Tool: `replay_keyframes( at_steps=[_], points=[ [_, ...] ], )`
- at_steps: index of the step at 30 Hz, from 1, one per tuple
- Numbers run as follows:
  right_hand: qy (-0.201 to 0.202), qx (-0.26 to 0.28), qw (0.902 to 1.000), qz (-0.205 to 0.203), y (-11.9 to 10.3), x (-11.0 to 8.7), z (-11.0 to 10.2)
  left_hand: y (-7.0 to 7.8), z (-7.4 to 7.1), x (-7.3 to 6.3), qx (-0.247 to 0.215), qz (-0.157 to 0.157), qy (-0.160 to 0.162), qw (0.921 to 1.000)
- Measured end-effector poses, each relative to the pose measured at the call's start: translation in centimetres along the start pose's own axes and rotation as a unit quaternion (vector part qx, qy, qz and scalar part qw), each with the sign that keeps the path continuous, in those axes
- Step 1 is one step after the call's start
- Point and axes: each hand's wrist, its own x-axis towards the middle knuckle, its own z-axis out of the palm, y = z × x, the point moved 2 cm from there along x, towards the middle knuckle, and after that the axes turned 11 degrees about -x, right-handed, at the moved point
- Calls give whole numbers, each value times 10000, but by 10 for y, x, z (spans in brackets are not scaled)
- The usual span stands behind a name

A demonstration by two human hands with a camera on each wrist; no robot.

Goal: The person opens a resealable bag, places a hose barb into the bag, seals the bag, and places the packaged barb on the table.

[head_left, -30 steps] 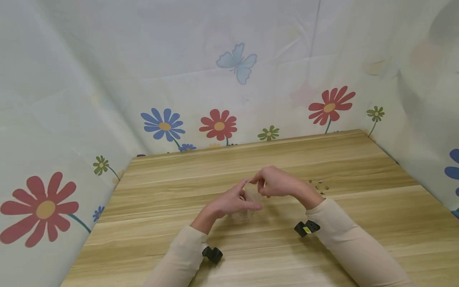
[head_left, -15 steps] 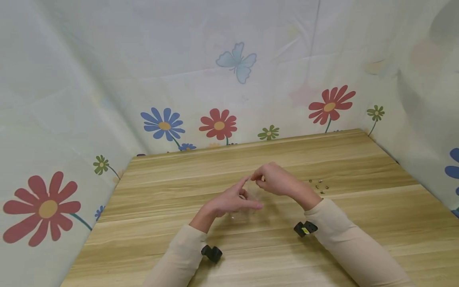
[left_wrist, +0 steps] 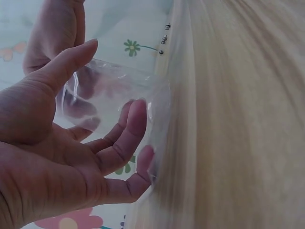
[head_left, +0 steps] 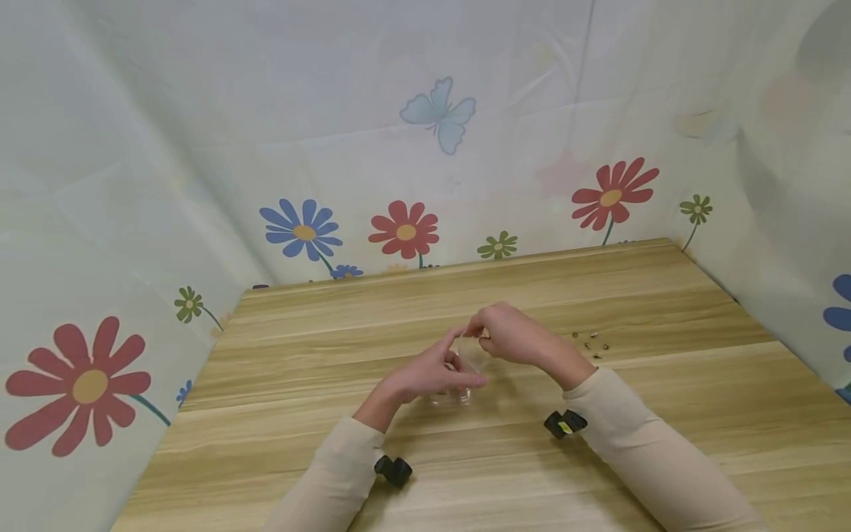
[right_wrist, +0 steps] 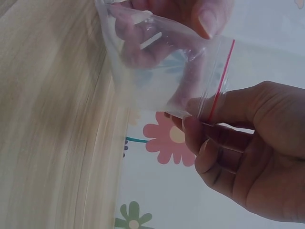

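A clear zip bag (right_wrist: 147, 90) with a red line (right_wrist: 222, 78) along its seal hangs between both hands above the table. With thumb and fingers, my right hand (right_wrist: 267, 152) pinches a corner of the bag at the seal. My left hand (left_wrist: 62, 138) lies against the bag's other face, thumb held apart and index finger reaching to the pinched corner. Its remaining fingers are half bent and show through the plastic in the right wrist view. The head view shows the left hand (head_left: 432, 371) just left of the right hand (head_left: 515, 336).
Several small metal pieces (head_left: 588, 345) lie on the wood-grain table (head_left: 319, 340), right of the right hand. A white curtain (head_left: 359, 148) printed with flowers and a butterfly stands behind the table and along both sides.
The right hand's fingers have drawn closer together at the bag's corner, and the hand has shifted very slightly. The bag has turned a little. The left hand has barely moved.
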Motion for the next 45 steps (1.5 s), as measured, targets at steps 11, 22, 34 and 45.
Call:
replay_keyframes(
  at_steps=[11, 22, 34, 45],
  points=[
    [7, -126, 9999, -109, 4, -2, -2, 2, 0, 5, 74, 12, -26, 10000],
    [352, 99, 9993, -16, 22, -12, -26, 6, -2, 10, 224, 119, -31, 9997],
    [114, 444, 9955, 830, 86, -51, -31, -10, 0, -5, 180, 39, 119, 9998],
    [-177, 348, 9944, 986, 149, -65, -24, -4, -1, 2, 188, 81, 52, 9998]
  ],
)
